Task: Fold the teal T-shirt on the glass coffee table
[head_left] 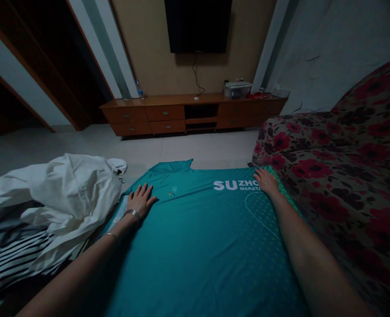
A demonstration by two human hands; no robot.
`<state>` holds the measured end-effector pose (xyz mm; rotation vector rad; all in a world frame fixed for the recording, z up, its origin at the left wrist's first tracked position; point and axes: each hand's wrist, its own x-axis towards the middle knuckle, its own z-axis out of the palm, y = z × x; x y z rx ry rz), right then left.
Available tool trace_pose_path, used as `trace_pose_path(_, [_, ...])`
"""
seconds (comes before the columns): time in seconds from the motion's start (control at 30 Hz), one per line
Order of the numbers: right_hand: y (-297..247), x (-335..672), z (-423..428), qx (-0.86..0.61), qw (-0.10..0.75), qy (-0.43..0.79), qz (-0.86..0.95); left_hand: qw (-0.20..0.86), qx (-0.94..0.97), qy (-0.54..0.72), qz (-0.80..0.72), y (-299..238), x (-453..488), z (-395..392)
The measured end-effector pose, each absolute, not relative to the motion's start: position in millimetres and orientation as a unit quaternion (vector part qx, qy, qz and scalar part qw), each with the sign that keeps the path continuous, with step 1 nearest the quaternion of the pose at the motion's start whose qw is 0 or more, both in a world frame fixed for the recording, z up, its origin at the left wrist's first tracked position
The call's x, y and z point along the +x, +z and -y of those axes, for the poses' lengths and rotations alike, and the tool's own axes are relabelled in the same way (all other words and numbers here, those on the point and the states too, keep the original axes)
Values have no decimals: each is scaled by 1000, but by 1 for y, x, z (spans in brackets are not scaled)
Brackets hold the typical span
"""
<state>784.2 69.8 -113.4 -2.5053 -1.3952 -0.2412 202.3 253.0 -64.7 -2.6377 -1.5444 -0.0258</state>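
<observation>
The left hand (141,200) lay flat and open on a teal marathon T-shirt (195,246), its fingers spread wide and gripping nothing. The right hand (266,182) was open too, with its fingers closer together, resting palm-down near the shirt's right edge, and it held nothing either. The shirt lay smooth and spread out in front of the person, its collar (171,166) pointing away from them and toward the far wall. Large white letters (236,185) crossed its upper part, reading "SU" and then "ZHO" above "MARAT", with the rest cut off by the right hand. Two metal bangles (132,214) circled the left wrist and forearm. Just beside the shirt's left edge sat a crumpled heap of white cloth (69,198), with a black-and-white striped garment (13,259) below it. A sofa (333,176) in a red floral cover ran along the right side, touching the shirt's edge. Beyond the shirt stretched a pale tiled floor (208,149) — and past that stood a low wooden cabinet (188,115) with drawers, beneath a wall-mounted television (198,26). A plastic water bottle (138,89) stood at the cabinet's left end, and a pale boxy appliance (237,90) sat on top toward the right.
</observation>
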Motion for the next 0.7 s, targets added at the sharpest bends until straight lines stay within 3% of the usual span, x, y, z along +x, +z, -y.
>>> trace_pose_path(0.13, [-89,757,-40,-874,154,-123,444,3,-852,-24,523,-50,202,-255])
trace_pose_path(0.3, [-89,688,51,-827,147,-130,527,20,-872,-69,484,-40,182,-223])
trace_pose_path(0.47, [-103,674,137,-817,111,-113,554,23,-923,-11,385,-51,162,-164])
trace_pose_path(0.7, [-83,659,186,-835,100,-147,520,40,-938,-11,344,-31,156,-113])
